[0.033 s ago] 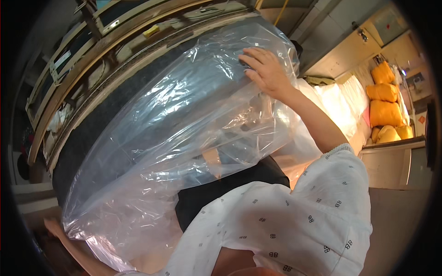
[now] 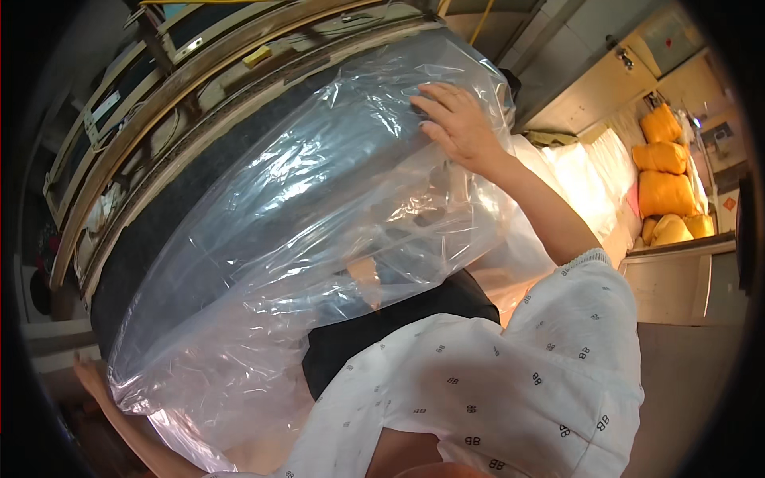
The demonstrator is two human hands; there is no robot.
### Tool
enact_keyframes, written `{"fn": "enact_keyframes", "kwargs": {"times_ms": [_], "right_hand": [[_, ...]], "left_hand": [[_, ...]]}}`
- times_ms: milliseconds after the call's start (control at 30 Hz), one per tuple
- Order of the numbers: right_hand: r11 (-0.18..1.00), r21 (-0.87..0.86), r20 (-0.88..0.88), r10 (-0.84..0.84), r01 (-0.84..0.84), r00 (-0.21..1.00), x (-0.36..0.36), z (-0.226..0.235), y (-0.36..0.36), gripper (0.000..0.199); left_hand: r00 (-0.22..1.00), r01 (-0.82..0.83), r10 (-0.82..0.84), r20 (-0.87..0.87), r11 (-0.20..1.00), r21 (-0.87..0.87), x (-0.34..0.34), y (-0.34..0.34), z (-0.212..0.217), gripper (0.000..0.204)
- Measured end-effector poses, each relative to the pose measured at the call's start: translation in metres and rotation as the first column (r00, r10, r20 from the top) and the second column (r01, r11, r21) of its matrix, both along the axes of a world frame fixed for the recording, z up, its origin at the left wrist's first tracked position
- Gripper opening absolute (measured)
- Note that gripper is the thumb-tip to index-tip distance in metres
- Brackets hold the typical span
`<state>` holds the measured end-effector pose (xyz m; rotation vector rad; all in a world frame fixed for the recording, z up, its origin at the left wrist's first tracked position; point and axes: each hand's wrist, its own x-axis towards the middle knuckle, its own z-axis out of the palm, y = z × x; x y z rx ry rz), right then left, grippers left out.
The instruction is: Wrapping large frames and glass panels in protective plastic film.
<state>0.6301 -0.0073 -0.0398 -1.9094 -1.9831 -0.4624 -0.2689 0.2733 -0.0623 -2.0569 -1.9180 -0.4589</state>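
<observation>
A large sheet of clear plastic film [image 2: 295, 187] lies in loose, shiny folds over a dark table surface [image 2: 171, 231] and drapes down toward my body. My right hand [image 2: 462, 127] rests flat on the film near its far right part, fingers spread and holding nothing. At the far left, my left hand [image 2: 92, 378] is just beside the gathered left corner of the film. Its fingers point up and away and seem to be stretched out; this spot is dim, and part of the hand is hard to make out.
A wooden and metal frame [image 2: 127, 151] runs along the far left side of the table, with a small yellow piece [image 2: 256, 56] on it. To the right are brightly lit white material [image 2: 582, 171] and a stack of orange bundles [image 2: 668, 193]. A black cloth [image 2: 398, 327] lies against my front.
My left hand has moved slightly up along the film's left corner. My right hand stays on the film in nearly the same place.
</observation>
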Motion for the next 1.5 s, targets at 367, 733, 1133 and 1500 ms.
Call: {"fn": "enact_keyframes", "kwargs": {"times_ms": [367, 733, 1133, 1500], "right_hand": [[0.84, -0.253, -0.078, -0.512, 0.48, 0.856, 0.036, -0.037, 0.028, 0.07], [0.972, -0.128, -0.095, -0.209, 0.197, 0.973, 0.073, -0.03, 0.072, 0.052], [0.996, -0.052, -0.13, 0.067, -0.074, 0.989, 0.037, -0.016, 0.091, 0.025], [0.947, -0.165, -0.753, 0.06, -0.276, 0.656, 0.1, -0.01, 0.159, 0.003]], "left_hand": [[0.509, 0.753, -0.728, 0.459, 0.635, 0.172, 0.502, -0.11, 0.022, 0.01], [0.636, 0.553, -0.559, 0.532, 0.811, 0.192, 0.418, -0.111, 0.008, 0.01], [0.864, 0.495, -0.401, -0.304, 0.785, 0.373, 0.337, -0.246, 0.045, 0.008], [0.671, -0.084, 0.158, 0.725, 0.987, -0.137, 0.324, -0.273, -0.006, 0.006]]}}
